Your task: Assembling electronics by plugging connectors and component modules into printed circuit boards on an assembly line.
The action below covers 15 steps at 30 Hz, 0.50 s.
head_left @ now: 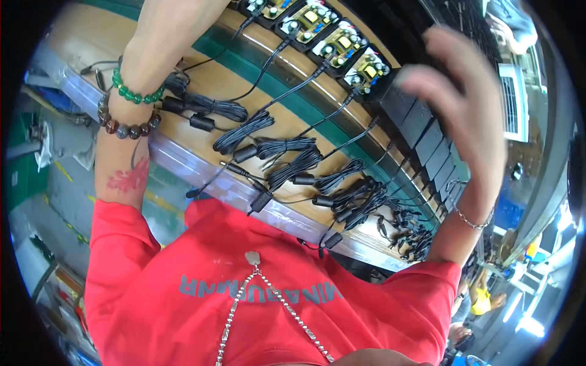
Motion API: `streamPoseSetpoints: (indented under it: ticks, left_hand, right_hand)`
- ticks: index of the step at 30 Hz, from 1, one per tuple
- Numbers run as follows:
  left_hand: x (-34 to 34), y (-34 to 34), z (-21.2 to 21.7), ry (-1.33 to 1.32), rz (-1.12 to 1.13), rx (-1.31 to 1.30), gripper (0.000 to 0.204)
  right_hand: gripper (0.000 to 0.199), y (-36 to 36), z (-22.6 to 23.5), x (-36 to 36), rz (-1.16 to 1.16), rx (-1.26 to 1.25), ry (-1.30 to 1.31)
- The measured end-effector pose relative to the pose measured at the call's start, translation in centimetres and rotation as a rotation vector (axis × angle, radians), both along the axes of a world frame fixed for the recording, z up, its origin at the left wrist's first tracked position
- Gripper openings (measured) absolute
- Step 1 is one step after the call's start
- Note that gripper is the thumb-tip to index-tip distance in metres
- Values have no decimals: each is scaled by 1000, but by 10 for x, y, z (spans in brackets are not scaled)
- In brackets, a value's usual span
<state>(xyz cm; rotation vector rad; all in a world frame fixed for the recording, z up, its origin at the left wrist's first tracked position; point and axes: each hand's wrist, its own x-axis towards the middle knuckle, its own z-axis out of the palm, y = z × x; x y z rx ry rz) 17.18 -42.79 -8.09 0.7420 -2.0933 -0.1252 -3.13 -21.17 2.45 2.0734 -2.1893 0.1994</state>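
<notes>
My left hand (183,24) reaches up past the top edge, so its fingers are cut off from sight. Near it stand several open black adapter housings with circuit boards (308,22) showing yellow transformers and round capacitors. My right hand (467,107) is raised over the right end of this row, slightly blurred by motion. Its thumb and fingers are spread, and nothing shows between them. Below it runs a line of closed black adapter cases (421,131). The nearest uncovered board (368,71) lies just left of my right thumb.
Bundled black cables (293,165) with ferrite lumps and plugs lie across the wooden bench (192,143) along its near edge. A green strip (268,100) runs the bench's length. At the right are a white-framed panel (514,102) and a grey metal frame. Other people are farther off at right.
</notes>
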Motion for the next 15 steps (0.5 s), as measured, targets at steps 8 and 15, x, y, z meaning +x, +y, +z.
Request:
streamPoseSetpoints:
  ticks: [8, 15]
  left_hand:
    - [2, -21, -16, -53, 73, 138, 30]
    - [14, -5, -20, -50, 120, 147, 31]
  right_hand:
    - [10, -49, -77, 5, 164, -688, 142]
    - [31, 52, -14, -38, -372, -455, 442]
